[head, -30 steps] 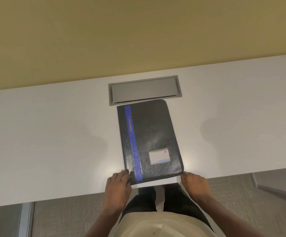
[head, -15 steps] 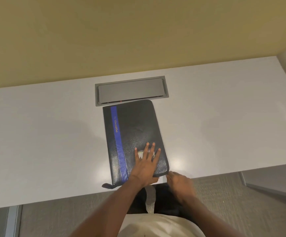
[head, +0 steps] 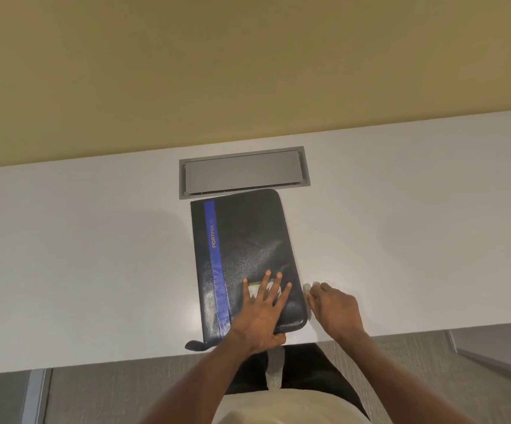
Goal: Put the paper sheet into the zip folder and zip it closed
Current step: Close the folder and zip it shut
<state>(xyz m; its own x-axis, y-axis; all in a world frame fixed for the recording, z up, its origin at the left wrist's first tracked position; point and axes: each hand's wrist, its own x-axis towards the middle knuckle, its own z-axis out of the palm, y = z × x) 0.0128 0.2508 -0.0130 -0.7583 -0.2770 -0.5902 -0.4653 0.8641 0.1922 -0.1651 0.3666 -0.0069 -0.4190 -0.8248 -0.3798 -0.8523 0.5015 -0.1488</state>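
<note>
Black zip folder (head: 248,258), two hands.

One black zip folder (head: 245,258) on one white desk (head: 95,255). One grey hatch (head: 243,172) at the far side. Two hands: one left hand (head: 263,313), one right hand (head: 336,310).

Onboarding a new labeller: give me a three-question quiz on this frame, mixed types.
1. True or false: the left hand lies flat, fingers spread, on the zip folder.
2. Which edge of the folder is the right hand at? A) far edge B) right edge C) left edge
3. Fill in: beyond the folder's far edge, a grey ____ is set into the white table.

Key: 1 true. 2 B; fingertips pinched there, seemingly on the zip pull, which is too small to confirm. 3 hatch.
</note>
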